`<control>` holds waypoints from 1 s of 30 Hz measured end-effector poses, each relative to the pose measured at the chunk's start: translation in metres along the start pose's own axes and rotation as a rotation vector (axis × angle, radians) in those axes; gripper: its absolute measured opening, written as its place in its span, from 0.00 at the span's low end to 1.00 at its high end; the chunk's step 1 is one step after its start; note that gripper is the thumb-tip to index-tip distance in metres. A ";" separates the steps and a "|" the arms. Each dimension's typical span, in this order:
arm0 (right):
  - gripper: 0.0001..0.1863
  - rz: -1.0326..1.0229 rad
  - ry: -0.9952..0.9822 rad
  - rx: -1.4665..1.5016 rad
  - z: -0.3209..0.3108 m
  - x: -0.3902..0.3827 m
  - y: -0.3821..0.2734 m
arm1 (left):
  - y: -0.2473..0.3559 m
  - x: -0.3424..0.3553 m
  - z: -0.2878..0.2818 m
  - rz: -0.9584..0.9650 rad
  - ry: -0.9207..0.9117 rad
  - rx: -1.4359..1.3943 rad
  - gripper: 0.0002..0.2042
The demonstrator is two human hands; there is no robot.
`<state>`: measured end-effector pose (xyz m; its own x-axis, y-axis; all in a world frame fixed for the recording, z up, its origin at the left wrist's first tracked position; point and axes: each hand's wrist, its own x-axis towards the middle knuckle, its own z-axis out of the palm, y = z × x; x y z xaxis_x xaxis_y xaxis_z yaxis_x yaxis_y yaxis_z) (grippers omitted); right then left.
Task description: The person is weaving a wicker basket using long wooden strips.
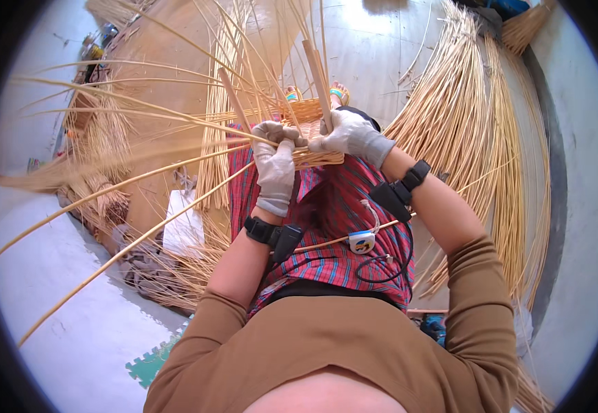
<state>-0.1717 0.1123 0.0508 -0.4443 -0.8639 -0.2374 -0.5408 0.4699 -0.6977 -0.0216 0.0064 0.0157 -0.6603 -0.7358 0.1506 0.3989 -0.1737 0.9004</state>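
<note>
A small woven basket [316,157] of pale strands rests above the red plaid cloth [390,261] on my lap, with long loose strands [141,175] fanning up and to the left. My left hand [273,162], in a grey-white glove, has its fingers closed on the strands at the basket's left side. My right hand [350,135], gloved too, grips the basket's right side beside an upright wooden rod [314,72]. A second rod [233,98] stands at the left. The ends of some fingers are hidden among the weave.
Large bundles of long strands [436,96] lie along the right, with more bundles [99,117] at the left beside a white sheet [182,224]. A green foam mat [147,361] is at lower left. Pale walls [574,206] curve along both sides. My sandalled feet show beyond the basket.
</note>
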 end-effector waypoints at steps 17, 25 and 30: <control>0.10 0.217 0.824 0.055 0.070 0.012 -0.004 | -0.013 0.117 0.070 -0.139 -0.266 0.178 0.30; 0.09 0.140 0.804 0.023 0.077 0.022 0.013 | -0.017 0.075 0.053 -0.041 -0.479 0.652 0.38; 0.11 0.151 0.749 0.019 0.068 0.022 0.028 | 0.049 -0.013 0.000 0.137 -0.869 0.801 0.27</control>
<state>-0.1482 0.0938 -0.0194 -0.8820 -0.4331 0.1860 -0.4262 0.5644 -0.7070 0.0062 0.0074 0.0576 -0.9766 0.0279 0.2134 0.1924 0.5575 0.8076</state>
